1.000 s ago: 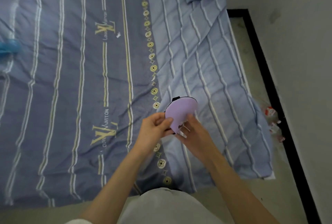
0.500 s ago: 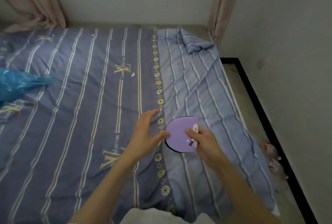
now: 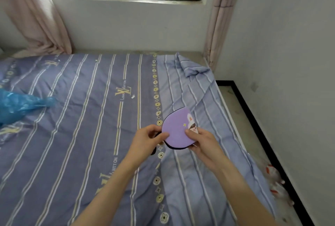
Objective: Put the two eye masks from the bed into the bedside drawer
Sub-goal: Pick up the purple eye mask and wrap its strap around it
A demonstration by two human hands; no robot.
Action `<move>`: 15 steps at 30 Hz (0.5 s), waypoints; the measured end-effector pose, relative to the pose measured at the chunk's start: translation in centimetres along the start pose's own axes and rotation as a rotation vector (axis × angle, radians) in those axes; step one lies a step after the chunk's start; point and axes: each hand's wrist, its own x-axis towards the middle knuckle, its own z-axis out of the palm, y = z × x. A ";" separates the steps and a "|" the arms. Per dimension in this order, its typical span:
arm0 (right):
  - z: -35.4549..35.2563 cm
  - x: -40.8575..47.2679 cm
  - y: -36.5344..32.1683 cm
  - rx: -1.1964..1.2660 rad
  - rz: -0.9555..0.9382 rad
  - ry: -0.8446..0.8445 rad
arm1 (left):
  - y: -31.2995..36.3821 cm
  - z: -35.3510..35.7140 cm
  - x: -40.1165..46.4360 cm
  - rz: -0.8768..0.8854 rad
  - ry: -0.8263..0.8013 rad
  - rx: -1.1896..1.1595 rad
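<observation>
Both our hands grip one purple eye mask (image 3: 176, 131) above the bed (image 3: 81, 117): left hand (image 3: 147, 139) pinching its left edge, right hand (image 3: 202, 141) its right.

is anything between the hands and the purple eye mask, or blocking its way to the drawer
Nothing lies between them: the left hand and right hand both already hold the folded purple fabric eye mask. No drawer is in view, so that path cannot be judged.

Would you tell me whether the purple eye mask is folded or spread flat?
Folded: the purple eye mask shows one rounded half, pinched between the left hand and right hand above the bed.
</observation>
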 end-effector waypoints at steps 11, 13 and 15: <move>-1.7 0.1 -2.0 -0.022 -0.053 0.140 | 1.2 -1.9 0.2 -0.110 -0.198 0.077; -2.0 0.3 -1.9 -0.007 -0.043 0.163 | 1.8 -2.3 0.1 -0.151 -0.218 -0.124; -2.5 0.5 -1.9 0.021 -0.044 0.199 | 1.9 -2.9 0.3 -0.171 -0.165 -0.504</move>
